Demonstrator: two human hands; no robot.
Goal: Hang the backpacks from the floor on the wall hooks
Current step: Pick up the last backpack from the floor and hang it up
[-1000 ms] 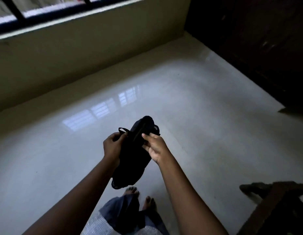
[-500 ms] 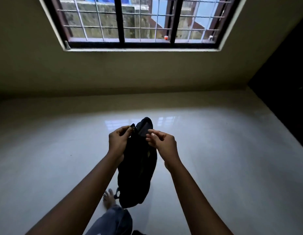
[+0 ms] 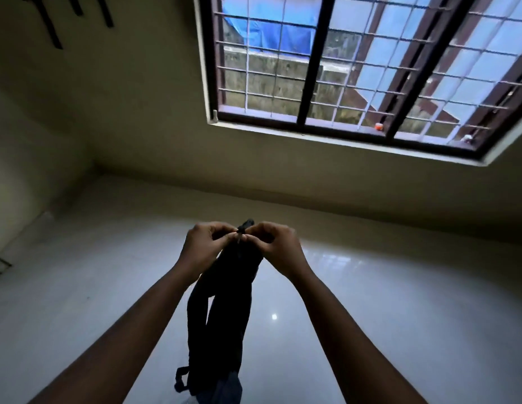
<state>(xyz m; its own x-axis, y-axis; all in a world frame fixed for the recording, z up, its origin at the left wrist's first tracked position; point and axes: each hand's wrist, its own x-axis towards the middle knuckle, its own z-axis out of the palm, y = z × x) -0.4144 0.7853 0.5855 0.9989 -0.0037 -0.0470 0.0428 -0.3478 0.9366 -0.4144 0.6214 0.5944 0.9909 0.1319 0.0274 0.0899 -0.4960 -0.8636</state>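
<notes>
A black backpack (image 3: 221, 325) hangs in front of me, its body dangling over the glossy floor (image 3: 370, 316). My left hand (image 3: 205, 247) and my right hand (image 3: 275, 246) meet at its top, and each pinches the small top loop between fingertips and thumb. A strap end curls out at the bag's lower left. Dark straps (image 3: 54, 27) hang on the wall at the top left; the hooks themselves are not visible.
A large barred window (image 3: 356, 68) fills the far wall at the upper right, with small objects on its sill. The left wall meets the far wall in a corner. A dark object lies at the floor's left edge (image 3: 0, 265).
The view has swung up and to the left, bringing the window closer and the wall straps into sight. Both hands have drawn together at the bag's top and lifted it higher.
</notes>
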